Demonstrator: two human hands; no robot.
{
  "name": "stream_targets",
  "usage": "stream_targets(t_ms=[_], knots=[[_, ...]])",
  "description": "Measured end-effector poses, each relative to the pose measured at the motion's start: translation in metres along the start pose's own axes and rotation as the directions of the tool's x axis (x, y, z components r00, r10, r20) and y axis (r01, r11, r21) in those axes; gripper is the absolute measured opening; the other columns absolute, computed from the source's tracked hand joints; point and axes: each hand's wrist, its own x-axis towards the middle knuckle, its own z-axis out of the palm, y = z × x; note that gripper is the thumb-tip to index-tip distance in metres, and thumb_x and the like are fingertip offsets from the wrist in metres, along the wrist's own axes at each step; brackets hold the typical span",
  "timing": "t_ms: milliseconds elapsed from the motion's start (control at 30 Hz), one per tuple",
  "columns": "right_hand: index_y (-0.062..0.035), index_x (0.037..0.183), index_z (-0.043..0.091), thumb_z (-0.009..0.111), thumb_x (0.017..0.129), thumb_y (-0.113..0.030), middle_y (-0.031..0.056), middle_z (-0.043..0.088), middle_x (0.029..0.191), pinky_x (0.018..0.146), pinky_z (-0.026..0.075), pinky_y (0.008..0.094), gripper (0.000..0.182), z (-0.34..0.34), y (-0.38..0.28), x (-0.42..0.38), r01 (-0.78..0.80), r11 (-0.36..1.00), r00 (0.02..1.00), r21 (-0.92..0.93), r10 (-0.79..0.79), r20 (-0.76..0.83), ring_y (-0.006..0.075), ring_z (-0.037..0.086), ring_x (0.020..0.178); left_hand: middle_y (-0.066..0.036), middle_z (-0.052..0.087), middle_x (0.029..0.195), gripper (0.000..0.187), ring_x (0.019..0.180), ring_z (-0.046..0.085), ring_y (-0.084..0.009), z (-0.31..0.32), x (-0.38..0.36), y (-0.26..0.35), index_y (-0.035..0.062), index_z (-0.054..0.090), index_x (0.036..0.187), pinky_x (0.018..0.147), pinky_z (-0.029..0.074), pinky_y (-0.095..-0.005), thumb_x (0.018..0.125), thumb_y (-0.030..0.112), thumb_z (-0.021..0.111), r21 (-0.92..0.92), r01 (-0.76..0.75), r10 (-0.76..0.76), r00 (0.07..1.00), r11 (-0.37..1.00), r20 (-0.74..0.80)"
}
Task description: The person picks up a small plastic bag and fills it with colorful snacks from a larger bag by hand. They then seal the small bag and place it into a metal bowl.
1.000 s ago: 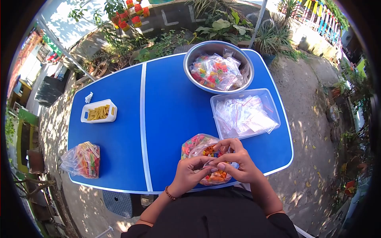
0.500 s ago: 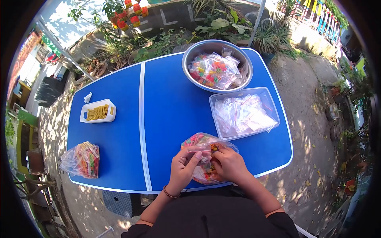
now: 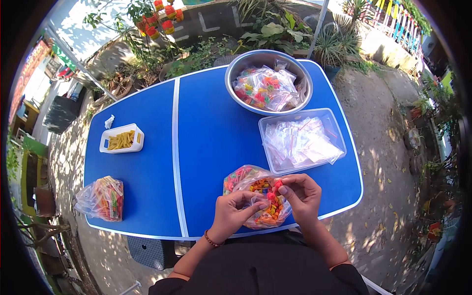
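Observation:
My left hand pinches a small clear plastic bag between thumb and fingers. A red piece shows at that bag's mouth. To its right, my right hand grips a small red plastic piece at the fingertips. Just beneath both hands lies an opened large plastic bag full of small orange, yellow and red pieces. Pink and green pieces fill its far left part. The exact shape of the pieces is too small to make out.
A clear tub of flat plastic bags and a metal bowl of filled packets stand behind my hands. On the table's left are a white container of yellowish sticks, crumpled white paper and a bag of colourful pieces.
My hands have moved apart. The right hand has shifted right and up, with a red piece at its fingertips. The small bag is lower, and more of the large bag's contents shows.

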Motion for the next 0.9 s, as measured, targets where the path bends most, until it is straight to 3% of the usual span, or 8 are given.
stream_targets(t_ms=[133,233,433,533,633,733,833,900], knots=[[0.0048,0.106,0.063,0.067,0.089,0.005,0.0118,0.069,0.103,0.087,0.055,0.0265,0.017,-0.001,0.0,0.0,0.05,0.998,0.998,-0.047,-0.048,0.033,0.0135,0.068,0.094,-0.012,0.073,0.098,0.022,0.09,0.071,-0.0131,0.002,-0.002,-0.003,-0.0064,0.068,0.107,0.079,0.058,-0.025,0.088,0.006,0.073,-0.062,-0.001,0.001,1.0,0.998,-0.005],[0.0047,0.104,0.065,0.068,0.088,0.006,0.011,0.069,0.104,0.087,0.053,0.0272,0.017,0.002,-0.004,-0.002,-0.045,0.998,0.998,-0.04,0.046,0.043,0.0132,0.066,0.095,-0.012,0.074,0.097,0.027,0.089,0.071,-0.0126,0.002,-0.001,-0.008,-0.0062,0.068,0.11,0.077,0.058,-0.0238,0.089,0.01,0.074,-0.068,-0.039,0.039,0.999,0.997,-0.001],[0.0038,0.094,0.067,0.071,0.082,0.008,0.0132,0.068,0.097,0.087,0.049,0.0302,0.013,-0.008,-0.005,0.004,0.137,0.928,0.976,-0.347,-0.066,0.208,0.016,0.063,0.096,-0.012,0.074,0.098,0.029,0.089,0.071,-0.0121,0.002,-0.001,-0.007,-0.0056,0.067,0.113,0.077,0.058,-0.0234,0.089,0.01,0.073,-0.065,-0.02,0.019,1.0,0.998,-0.004],[0.0029,0.093,0.067,0.071,0.082,0.008,0.0118,0.068,0.096,0.087,0.049,0.0305,0.012,-0.002,-0.005,0.001,-0.025,0.995,0.996,-0.094,0.033,0.087,0.0169,0.063,0.095,-0.011,0.074,0.096,0.03,0.088,0.07,-0.0111,0.005,-0.001,-0.003,-0.0051,0.067,0.114,0.076,0.057,-0.0231,0.089,0.01,0.074,-0.083,-0.029,0.029,1.0,0.996,0.002],[-0.0015,0.093,0.071,0.075,0.08,0.003,0.0078,0.068,0.096,0.085,0.047,0.0298,0.014,0.004,-0.004,0.0,-0.062,0.998,0.994,-0.031,0.065,0.088,0.0155,0.061,0.09,-0.011,0.073,0.097,0.029,0.088,0.07,-0.0111,0.004,-0.001,0.0,-0.0054,0.067,0.114,0.076,0.057,-0.0235,0.089,0.008,0.073,-0.05,-0.004,0.006,0.999,0.999,0.038],[-0.0032,0.089,0.072,0.075,0.08,-0.002,0.0086,0.067,0.099,0.086,0.046,0.0321,0.01,0.005,0.002,-0.003,0.028,0.975,0.992,-0.221,-0.001,0.122,0.0188,0.059,0.093,-0.012,0.073,0.1,0.028,0.089,0.069,-0.0124,0.004,-0.001,-0.001,-0.0063,0.066,0.114,0.077,0.057,-0.0248,0.089,0.005,0.073,-0.099,0.044,-0.039,0.998,0.994,0.053],[-0.001,0.085,0.069,0.069,0.084,-0.006,0.0139,0.063,0.103,0.089,0.045,0.0338,0.005,0.004,-0.01,0.004,0.294,0.763,0.943,-0.576,-0.132,0.307,0.021,0.058,0.096,-0.012,0.072,0.102,0.029,0.09,0.069,-0.013,0.004,-0.002,-0.004,-0.0066,0.065,0.115,0.079,0.058,-0.0259,0.089,0.004,0.072,-0.188,0.044,-0.039,0.999,0.981,0.029],[-0.0022,0.083,0.069,0.069,0.084,-0.01,0.0143,0.062,0.106,0.088,0.045,0.0352,0.008,0.004,-0.019,0.008,0.377,0.659,0.916,-0.651,-0.161,0.368,0.0223,0.058,0.097,-0.012,0.072,0.103,0.029,0.092,0.069,-0.0136,0.002,-0.002,-0.007,-0.0067,0.065,0.116,0.081,0.058,-0.0269,0.089,0.003,0.071,-0.18,0.019,-0.017,1.0,0.983,0.011]])
